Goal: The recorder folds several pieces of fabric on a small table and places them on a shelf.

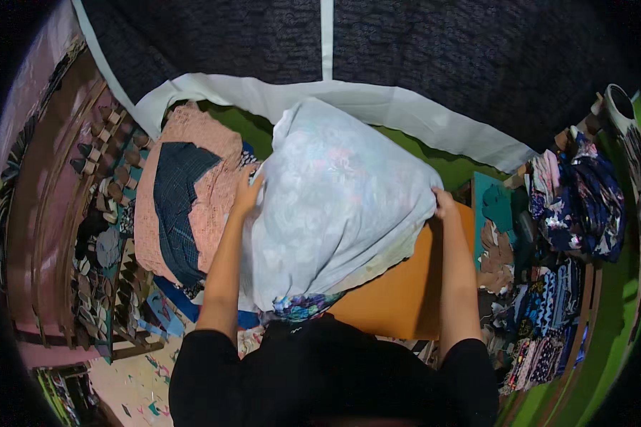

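Note:
A large pale blue-white cloth (pixel 335 192) with faint floral marks spreads in front of me, its surface rumpled. At its right corner, my right hand (pixel 445 204) is closed on the edge. My left hand (pixel 247 192) grips the cloth's left edge, its fingers partly hidden by the fabric. Left of that hand lies a pink textured cloth (pixel 153 220) with a dark blue checked piece (pixel 176 206) on top. A multicoloured patterned fabric (pixel 303 306) peeks out from under the pale cloth's near edge. Below it shows an orange-brown tabletop (pixel 384 302).
Wooden racks of thread spools (pixel 107 188) stand at the left. On the right are folded patterned fabrics (pixel 548 302) on a shelf and a dark floral bundle (pixel 595 199). A dark curtain with a white border (pixel 406 103) hangs at the far side. Scraps litter the floor (pixel 132 381).

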The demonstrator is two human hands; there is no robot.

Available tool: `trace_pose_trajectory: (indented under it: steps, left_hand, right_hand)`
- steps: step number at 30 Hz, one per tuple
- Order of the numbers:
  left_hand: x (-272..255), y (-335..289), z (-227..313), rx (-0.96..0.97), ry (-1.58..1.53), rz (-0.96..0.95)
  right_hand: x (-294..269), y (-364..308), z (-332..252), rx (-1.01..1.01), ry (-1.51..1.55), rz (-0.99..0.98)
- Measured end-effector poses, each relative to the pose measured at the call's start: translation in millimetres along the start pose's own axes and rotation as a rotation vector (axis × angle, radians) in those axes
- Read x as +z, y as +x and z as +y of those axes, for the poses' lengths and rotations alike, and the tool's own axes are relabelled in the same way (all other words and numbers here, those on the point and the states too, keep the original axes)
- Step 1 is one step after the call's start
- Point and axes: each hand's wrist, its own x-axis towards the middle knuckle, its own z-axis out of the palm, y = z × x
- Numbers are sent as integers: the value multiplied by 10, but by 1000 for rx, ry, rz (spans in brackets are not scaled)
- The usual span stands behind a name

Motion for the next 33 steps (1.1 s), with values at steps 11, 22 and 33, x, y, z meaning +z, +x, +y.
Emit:
trace_pose_trajectory:
  steps: [11, 22, 33]
  left_hand:
    - [-492, -3011, 417, -591, -135, 284]
    - [-598, -3208, 432, -602, 415, -129]
    - [-48, -3415, 1219, -57, 280, -478]
  right_hand:
    - [621, -296, 1102, -137, -666, 763]
    - [1328, -2188, 2790, -770, -883, 592]
    - [1475, -2961, 4142, -455, -305, 920]
